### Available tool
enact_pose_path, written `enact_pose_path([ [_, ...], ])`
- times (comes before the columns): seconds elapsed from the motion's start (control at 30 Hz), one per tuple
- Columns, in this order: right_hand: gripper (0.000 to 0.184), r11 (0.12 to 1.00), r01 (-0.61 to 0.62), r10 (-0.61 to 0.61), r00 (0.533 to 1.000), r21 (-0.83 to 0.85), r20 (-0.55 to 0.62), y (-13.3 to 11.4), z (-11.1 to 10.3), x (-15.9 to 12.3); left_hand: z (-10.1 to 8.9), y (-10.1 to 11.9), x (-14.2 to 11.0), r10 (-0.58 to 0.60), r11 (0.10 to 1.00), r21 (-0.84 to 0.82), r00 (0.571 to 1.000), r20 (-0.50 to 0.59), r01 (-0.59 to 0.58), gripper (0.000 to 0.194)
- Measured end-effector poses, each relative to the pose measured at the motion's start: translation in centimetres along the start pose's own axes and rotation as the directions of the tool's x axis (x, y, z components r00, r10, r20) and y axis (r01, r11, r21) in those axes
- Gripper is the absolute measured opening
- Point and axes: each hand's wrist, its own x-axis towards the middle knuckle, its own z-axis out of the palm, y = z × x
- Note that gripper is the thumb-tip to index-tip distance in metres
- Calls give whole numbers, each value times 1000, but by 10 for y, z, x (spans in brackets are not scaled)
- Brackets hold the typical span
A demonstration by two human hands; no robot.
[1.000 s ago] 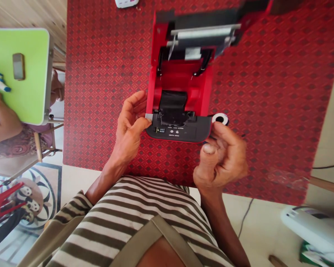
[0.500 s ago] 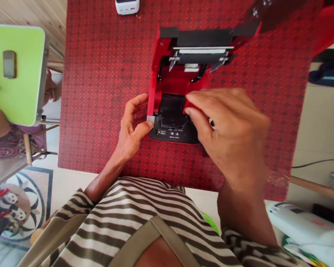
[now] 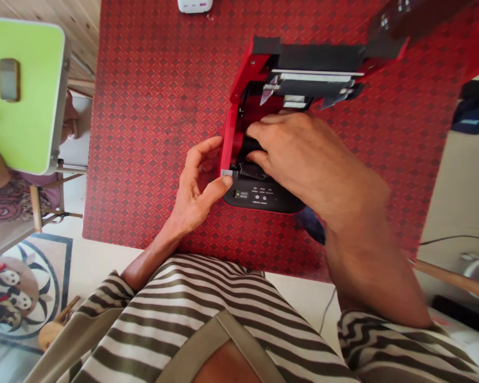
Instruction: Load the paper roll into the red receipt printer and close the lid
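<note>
While my right hand (image 3: 303, 154) is inside the open red printer (image 3: 319, 56) on the table (image 3: 155, 106), it hides partly a black sheet (image 3: 252, 169); whether it pinches, I cannot tell. My left hand (image 3: 197, 186) is half spread, thumb on the grey corner (image 3: 225, 173). Panel (image 3: 259, 201) writing is too small. A white box (image 3: 195, 5) lies beyond.

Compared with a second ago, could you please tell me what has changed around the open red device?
The right hand has moved forward and left, from beside the front right corner into the red device; its fingers are now at the black sheet, though a grip is hidden. The left hand stays at the front left corner, and the lid is still open.
</note>
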Motion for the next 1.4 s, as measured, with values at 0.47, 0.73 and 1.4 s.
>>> enact_pose_path([
  [0.47,21,992,-20,29,998,126,-63,0,-46,-22,-4,-1,1,-29,1000,5,999,18,29,74],
  [0.73,27,796,-52,378,821,604,-427,56,-22,-76,-1,-9,5,8,1000,21,1000,-17,-8,75],
  [1.4,23,637,-248,616,733,730,-289,92,85,-57,0,-14,11,-16,1000,23,996,-83,18,86],
])
